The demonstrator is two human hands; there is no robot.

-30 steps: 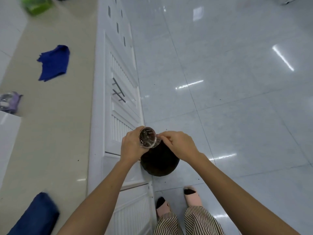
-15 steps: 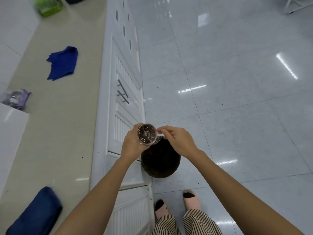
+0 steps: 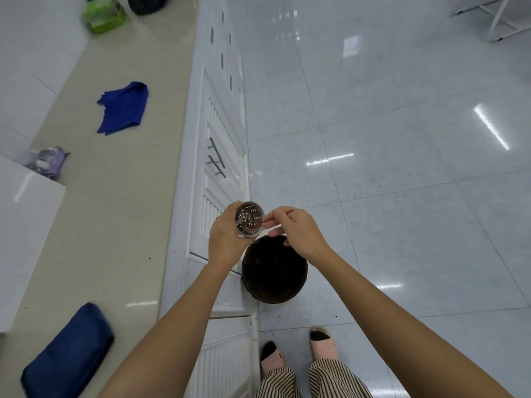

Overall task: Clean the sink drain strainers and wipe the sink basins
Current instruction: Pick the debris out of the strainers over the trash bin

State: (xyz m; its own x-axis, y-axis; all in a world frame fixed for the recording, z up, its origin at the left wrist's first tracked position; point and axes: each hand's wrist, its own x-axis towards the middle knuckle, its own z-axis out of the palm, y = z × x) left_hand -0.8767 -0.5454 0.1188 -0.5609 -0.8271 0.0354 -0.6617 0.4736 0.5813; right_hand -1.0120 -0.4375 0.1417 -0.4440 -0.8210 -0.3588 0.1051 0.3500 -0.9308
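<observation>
A round metal drain strainer (image 3: 248,218) with many small holes is held tilted above a dark round bin (image 3: 274,271) on the floor. My left hand (image 3: 225,237) grips the strainer from the left, its open mouth facing right. My right hand (image 3: 296,229) pinches a thin reddish scrap (image 3: 263,223) that reaches from the strainer's inside to my fingertips. No sink basin is in view.
A beige countertop (image 3: 115,211) runs along the left with a blue cloth (image 3: 123,109), a folded dark blue cloth (image 3: 69,354), a purple packet (image 3: 46,160) and a green container (image 3: 103,15). White cabinet doors (image 3: 218,156) face a glossy tiled floor (image 3: 388,139). My slippered feet (image 3: 296,349) stand near the bin.
My right hand's fingers have drawn a thin reddish scrap out of the strainer. The strainer's mouth has turned more toward the right hand.
</observation>
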